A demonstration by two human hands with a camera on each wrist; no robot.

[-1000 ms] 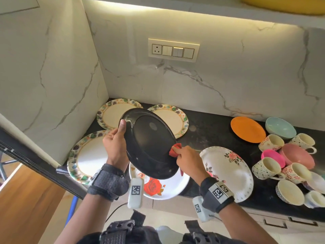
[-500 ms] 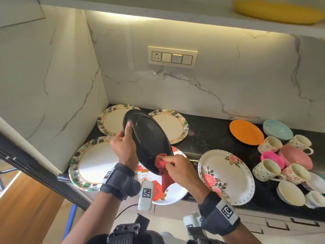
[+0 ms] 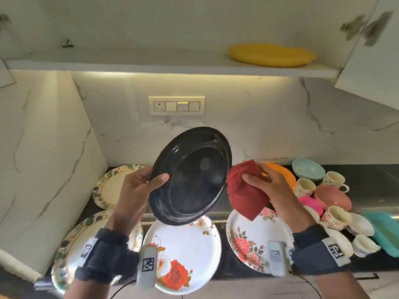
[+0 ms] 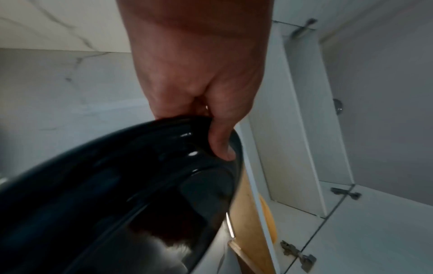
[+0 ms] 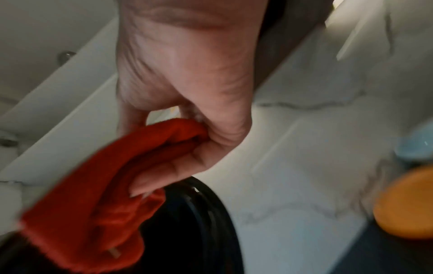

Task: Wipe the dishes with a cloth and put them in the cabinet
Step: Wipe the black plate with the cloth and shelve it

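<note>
My left hand [image 3: 138, 190] grips the black plate [image 3: 190, 178] by its rim, thumb on the face, tilted up above the table's front edge. My right hand [image 3: 269, 186] pinches the bunched red cloth [image 3: 246, 195] just beside the plate's right rim. I judge the wiping done; next the plate goes up onto the cabinet shelf [image 3: 172, 65], left of the yellow plate [image 3: 272, 55].
</note>
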